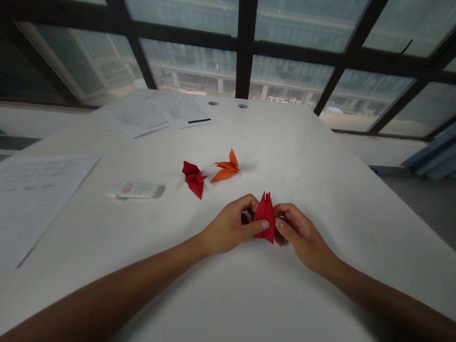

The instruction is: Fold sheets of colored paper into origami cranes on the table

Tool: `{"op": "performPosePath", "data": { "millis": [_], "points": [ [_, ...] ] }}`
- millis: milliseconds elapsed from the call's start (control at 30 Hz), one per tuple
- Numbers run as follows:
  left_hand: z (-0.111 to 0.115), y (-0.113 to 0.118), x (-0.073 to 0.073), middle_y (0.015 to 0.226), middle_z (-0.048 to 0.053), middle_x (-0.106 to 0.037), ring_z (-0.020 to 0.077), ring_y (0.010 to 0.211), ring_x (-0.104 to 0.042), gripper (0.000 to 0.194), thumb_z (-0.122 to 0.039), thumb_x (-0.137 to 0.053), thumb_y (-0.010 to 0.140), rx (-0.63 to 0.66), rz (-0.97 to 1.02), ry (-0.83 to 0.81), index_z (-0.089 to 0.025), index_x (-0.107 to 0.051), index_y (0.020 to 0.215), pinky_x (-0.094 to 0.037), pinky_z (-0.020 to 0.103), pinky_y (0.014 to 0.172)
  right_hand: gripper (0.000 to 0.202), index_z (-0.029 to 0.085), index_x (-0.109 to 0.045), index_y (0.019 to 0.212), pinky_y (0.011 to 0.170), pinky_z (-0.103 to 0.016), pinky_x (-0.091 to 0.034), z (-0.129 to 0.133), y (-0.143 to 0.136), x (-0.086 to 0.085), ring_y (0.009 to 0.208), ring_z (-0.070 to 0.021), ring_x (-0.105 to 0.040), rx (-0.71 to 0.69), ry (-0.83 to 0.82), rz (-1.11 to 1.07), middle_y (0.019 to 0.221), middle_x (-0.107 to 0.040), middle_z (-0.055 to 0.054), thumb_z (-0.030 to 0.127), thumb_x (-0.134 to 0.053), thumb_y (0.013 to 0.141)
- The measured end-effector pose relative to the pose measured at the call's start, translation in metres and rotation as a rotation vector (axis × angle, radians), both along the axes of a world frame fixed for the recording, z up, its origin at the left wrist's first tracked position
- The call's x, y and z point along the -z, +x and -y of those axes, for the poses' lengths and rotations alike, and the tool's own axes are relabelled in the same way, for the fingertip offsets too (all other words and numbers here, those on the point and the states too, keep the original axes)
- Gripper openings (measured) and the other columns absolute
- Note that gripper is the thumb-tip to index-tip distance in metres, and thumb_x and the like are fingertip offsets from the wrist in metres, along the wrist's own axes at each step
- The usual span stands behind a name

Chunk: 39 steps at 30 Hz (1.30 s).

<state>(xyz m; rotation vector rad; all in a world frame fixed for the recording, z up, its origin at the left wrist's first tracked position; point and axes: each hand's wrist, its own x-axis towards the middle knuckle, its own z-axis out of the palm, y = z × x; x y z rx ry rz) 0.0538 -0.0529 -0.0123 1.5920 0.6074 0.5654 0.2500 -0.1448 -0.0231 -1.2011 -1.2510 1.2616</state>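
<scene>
One red folded paper is over the desk; your left hand clamps it, thumb in front, probably keeping layers together; your right hand curls at its edge, finger grip indeterminable.

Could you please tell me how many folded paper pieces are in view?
3: one red piece in the left hand, another red piece on the white table, and an orange piece just right of that.

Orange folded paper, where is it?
In the head view, the orange folded paper lies on the table beyond the left hand, just right of the loose red paper.
</scene>
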Motion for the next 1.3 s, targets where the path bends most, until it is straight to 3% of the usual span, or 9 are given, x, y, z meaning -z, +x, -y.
{"op": "performPosePath", "data": {
  "millis": [200, 267, 433, 633, 867, 1000, 1133, 1300],
  "points": [
    [-0.001, 0.001, 0.0, 0.085, 0.0, -0.06, 0.0112, 0.07, -0.057, 0.031, -0.043, -0.072, 0.089, -0.044, 0.059, 0.023, -0.017, -0.055, 0.094, -0.046, 0.025, 0.066, 0.034, 0.026, -0.056, 0.118, 0.069, -0.029, -0.045, 0.002, -0.004, 0.0, 0.079, -0.0159, -0.056, -0.008, 0.036, 0.079, 0.1, -0.064, -0.003, 0.041, -0.072, 0.091],
    [0.0, 0.0, 0.0, 0.087, 0.001, -0.062, 0.0123, 0.072, -0.06, 0.03, -0.042, -0.072, 0.09, -0.027, 0.071, 0.021, -0.018, -0.055, 0.095, -0.047, 0.025, 0.066, 0.03, 0.025, -0.057, 0.112, 0.071, -0.03, -0.045, 0.002, -0.005, 0.001, 0.08, -0.0164, -0.057, -0.004, 0.033, 0.065, 0.098, -0.065, -0.002, 0.038, -0.074, 0.09],
    [0.003, -0.001, -0.002, 0.113, 0.008, -0.063, 0.0144, 0.084, -0.062, 0.025, -0.034, -0.074, 0.088, 0.034, 0.102, 0.086, -0.017, -0.059, 0.097, -0.049, 0.027, 0.072, 0.017, 0.024, -0.059, 0.099, 0.075, -0.032, -0.046, 0.004, -0.006, -0.002, 0.082, -0.0175, -0.059, 0.015, 0.044, 0.062, 0.092, -0.065, -0.001, 0.033, -0.071, 0.092],
    [0.004, 0.0, -0.001, 0.079, -0.001, -0.058, 0.0107, 0.07, -0.052, 0.028, -0.039, -0.075, 0.087, 0.048, 0.027, 0.062, -0.015, -0.06, 0.09, -0.042, 0.023, 0.063, 0.022, 0.023, -0.061, 0.106, 0.08, -0.035, -0.047, 0.007, -0.005, -0.005, 0.088, -0.0192, -0.06, -0.071, 0.052, 0.112, 0.098, -0.066, -0.003, 0.038, -0.07, 0.093],
    [0.002, -0.001, 0.002, 0.082, -0.002, -0.061, 0.0126, 0.069, -0.058, 0.047, -0.042, -0.076, 0.086, 0.007, -0.004, 0.106, -0.022, -0.054, 0.123, -0.043, 0.024, 0.062, 0.014, 0.022, -0.063, 0.1, 0.072, -0.029, -0.046, 0.001, -0.004, 0.0, 0.079, -0.0143, -0.058, -0.034, 0.022, -0.02, 0.09, -0.065, 0.0, 0.031, -0.07, 0.092],
    [0.003, -0.001, 0.0, 0.086, 0.001, -0.064, 0.0143, 0.075, -0.062, 0.035, -0.043, -0.068, 0.093, 0.075, -0.005, 0.103, -0.019, -0.058, 0.115, -0.045, 0.026, 0.067, 0.021, 0.025, -0.059, 0.109, 0.059, -0.026, -0.042, -0.002, -0.002, 0.0, 0.064, -0.0104, -0.054, 0.043, 0.018, -0.072, 0.085, -0.063, 0.003, 0.028, -0.07, 0.091],
    [0.001, 0.001, 0.002, 0.077, -0.002, -0.062, 0.0114, 0.067, -0.057, 0.031, -0.041, -0.07, 0.092, 0.018, 0.006, 0.076, -0.019, -0.058, 0.111, -0.043, 0.024, 0.062, 0.038, 0.03, -0.052, 0.122, 0.057, -0.026, -0.044, -0.002, -0.003, 0.003, 0.061, -0.0094, -0.057, 0.134, 0.054, -0.083, 0.094, -0.063, 0.003, 0.029, -0.072, 0.089],
    [0.001, 0.003, 0.002, 0.069, -0.005, -0.059, 0.0104, 0.059, -0.058, 0.033, -0.04, -0.073, 0.089, -0.024, 0.026, -0.012, -0.019, -0.056, 0.108, -0.045, 0.023, 0.058, 0.019, 0.025, -0.06, 0.106, 0.058, -0.026, -0.042, 0.0, 0.0, 0.008, 0.062, -0.0119, -0.054, 0.089, 0.012, 0.051, 0.071, -0.06, 0.005, 0.033, -0.071, 0.092]
  ]
}}
